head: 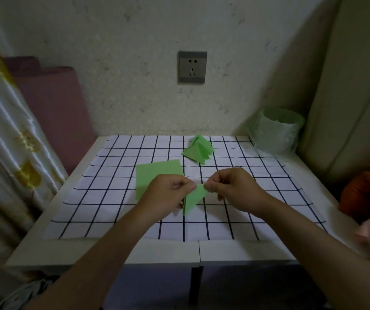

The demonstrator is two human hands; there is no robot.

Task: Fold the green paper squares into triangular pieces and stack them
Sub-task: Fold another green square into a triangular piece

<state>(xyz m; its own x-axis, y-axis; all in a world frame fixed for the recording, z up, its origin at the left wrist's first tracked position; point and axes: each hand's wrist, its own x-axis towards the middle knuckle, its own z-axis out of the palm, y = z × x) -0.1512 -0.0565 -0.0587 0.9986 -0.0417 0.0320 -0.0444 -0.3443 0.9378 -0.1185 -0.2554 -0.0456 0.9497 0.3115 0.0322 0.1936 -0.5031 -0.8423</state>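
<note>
Both hands hold one folded green paper piece point(193, 199) just above the checked cloth. My left hand point(168, 193) pinches its left upper edge and my right hand point(231, 186) pinches its top right corner. A flat pile of green paper squares point(155, 173) lies on the cloth behind my left hand, partly hidden by it. Farther back sits a stack of folded green triangles point(198, 149), leaning and fanned out.
The white cloth with a black grid point(112, 198) covers a white table point(103, 251). A green-lined bin point(278, 130) stands at the back right corner. A curtain hangs at the left, cushions and an orange object point(367, 193) lie at the right.
</note>
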